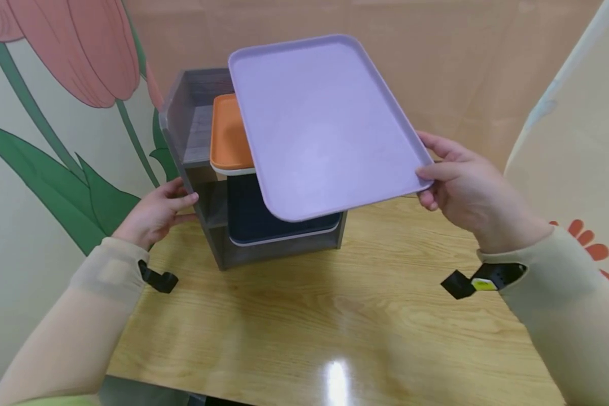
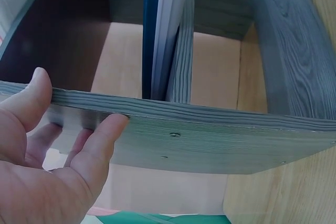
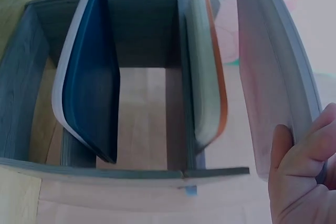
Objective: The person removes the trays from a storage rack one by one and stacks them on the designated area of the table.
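Note:
My right hand (image 1: 469,189) holds a light purple rectangular tray (image 1: 325,129) by its near right corner, thumb on the top face and fingers beneath. The tray is tilted, raised in front of a small grey wood-grain shelf (image 1: 175,121), and hides part of it. At the shelf's left side panel (image 2: 173,145), my left hand (image 1: 154,214) grips the front edge, with the thumb at the edge and fingers against the outer face. An orange tray (image 1: 228,138) lies over pale ones on the top board. Below, a dark blue tray (image 3: 89,72) lies on a whitish one (image 3: 71,51).
The shelf stands on a light wood-grain table (image 1: 304,316), whose front edge (image 1: 147,383) shows at the lower left. Behind is a peach-coloured backdrop (image 1: 467,62). A wall with painted tulips (image 1: 81,51) rises on the left, close to my left hand.

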The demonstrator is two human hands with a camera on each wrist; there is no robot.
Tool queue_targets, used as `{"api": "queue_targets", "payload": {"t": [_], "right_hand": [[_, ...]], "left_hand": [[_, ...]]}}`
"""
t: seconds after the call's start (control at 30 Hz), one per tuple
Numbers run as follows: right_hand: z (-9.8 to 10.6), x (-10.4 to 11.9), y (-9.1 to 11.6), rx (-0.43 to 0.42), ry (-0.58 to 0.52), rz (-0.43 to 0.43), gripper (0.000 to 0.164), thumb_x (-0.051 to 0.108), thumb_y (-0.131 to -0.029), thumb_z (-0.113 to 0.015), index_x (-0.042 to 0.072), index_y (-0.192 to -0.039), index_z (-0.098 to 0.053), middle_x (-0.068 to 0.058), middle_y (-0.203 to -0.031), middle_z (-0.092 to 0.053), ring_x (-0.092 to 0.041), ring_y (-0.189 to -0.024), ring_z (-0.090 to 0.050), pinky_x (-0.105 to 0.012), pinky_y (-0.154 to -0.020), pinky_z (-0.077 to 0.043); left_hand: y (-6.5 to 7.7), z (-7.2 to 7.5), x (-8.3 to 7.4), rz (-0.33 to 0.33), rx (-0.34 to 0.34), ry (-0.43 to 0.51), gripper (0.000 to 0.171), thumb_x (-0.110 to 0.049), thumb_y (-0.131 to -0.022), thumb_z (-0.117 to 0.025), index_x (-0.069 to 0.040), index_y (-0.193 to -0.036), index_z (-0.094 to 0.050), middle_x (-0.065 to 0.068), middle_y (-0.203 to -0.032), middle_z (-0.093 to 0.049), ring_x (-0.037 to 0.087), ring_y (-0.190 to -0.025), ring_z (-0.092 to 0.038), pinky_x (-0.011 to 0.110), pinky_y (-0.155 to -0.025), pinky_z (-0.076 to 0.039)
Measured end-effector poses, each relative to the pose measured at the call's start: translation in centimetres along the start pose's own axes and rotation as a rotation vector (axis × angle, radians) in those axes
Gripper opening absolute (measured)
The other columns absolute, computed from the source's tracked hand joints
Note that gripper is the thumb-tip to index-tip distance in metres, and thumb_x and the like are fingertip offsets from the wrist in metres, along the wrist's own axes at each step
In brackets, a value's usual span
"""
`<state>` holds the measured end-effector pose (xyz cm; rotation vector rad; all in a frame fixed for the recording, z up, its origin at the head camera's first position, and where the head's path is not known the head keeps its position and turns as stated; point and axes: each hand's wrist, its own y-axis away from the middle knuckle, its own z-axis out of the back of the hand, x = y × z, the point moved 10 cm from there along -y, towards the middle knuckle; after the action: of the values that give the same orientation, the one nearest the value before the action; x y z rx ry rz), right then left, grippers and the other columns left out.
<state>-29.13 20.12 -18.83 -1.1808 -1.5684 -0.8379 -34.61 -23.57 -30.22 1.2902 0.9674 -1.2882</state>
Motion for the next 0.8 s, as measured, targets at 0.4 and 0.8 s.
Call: {"api": "queue_targets", "payload": {"t": [0.4, 0.8], "right_hand": [[4.3, 2.1, 1.8, 0.049, -0.194, 0.063, 0.054, -0.017, -0.096, -0.036, 0.013, -0.135, -0.057, -0.017, -0.102, -0.069, -0.026, -0.045, -0.055, -0.027, -0.038, -0.044], [9.4, 3.0, 3.9, -0.009, -0.271, 0.104, 0.052, -0.015, -0.098, -0.030, 0.010, -0.137, -0.054, -0.020, -0.102, -0.066, -0.028, -0.048, -0.047, -0.029, -0.041, -0.039]], "left_hand": [[0.3, 0.2, 0.3, 0.023, -0.006, -0.025, 0.082, -0.022, -0.100, -0.052, -0.011, -0.154, 0.010, 0.017, -0.158, 0.009, 0.031, -0.144, -0.014, 0.043, -0.107, -0.036], [0.4, 0.6, 0.2, -0.004, 0.013, -0.020, 0.083, -0.021, -0.100, -0.053, -0.011, -0.154, 0.009, 0.019, -0.158, 0.002, 0.032, -0.143, -0.016, 0.042, -0.104, -0.040]]}}
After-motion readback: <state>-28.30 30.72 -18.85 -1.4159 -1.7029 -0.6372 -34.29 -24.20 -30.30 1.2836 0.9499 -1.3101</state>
